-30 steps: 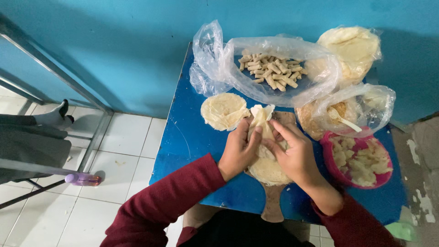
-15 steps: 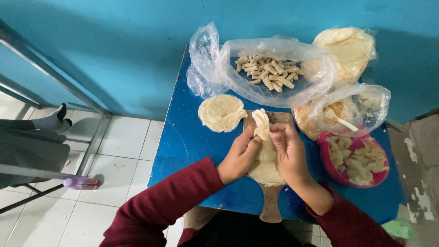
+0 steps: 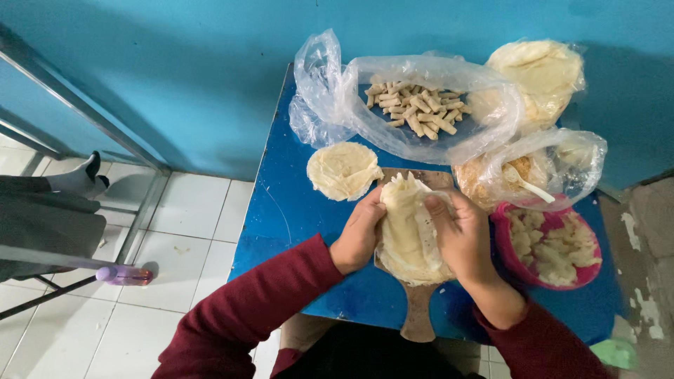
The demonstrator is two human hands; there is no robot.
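Note:
A pale thin wrapper (image 3: 407,228) lies on a wooden board (image 3: 419,316) on the small blue table (image 3: 284,210). Its sides are folded in over the middle. My left hand (image 3: 359,235) presses the wrapper's left edge. My right hand (image 3: 462,235) holds its right edge, fingers curled over the fold. A small stack of round flat wrappers (image 3: 342,170) sits just beyond my left hand.
A clear bag holds several rolled sticks (image 3: 415,109). More flat rounds (image 3: 540,74) are bagged at the back right. A bagged bowl with a white spoon (image 3: 523,179) and a pink bowl of pale chunks (image 3: 551,242) stand at right. Another person's socked foot (image 3: 81,179) is at left.
Both hands have drawn the wrapper's sides further over the middle, making it narrower and longer. The view has shifted slightly.

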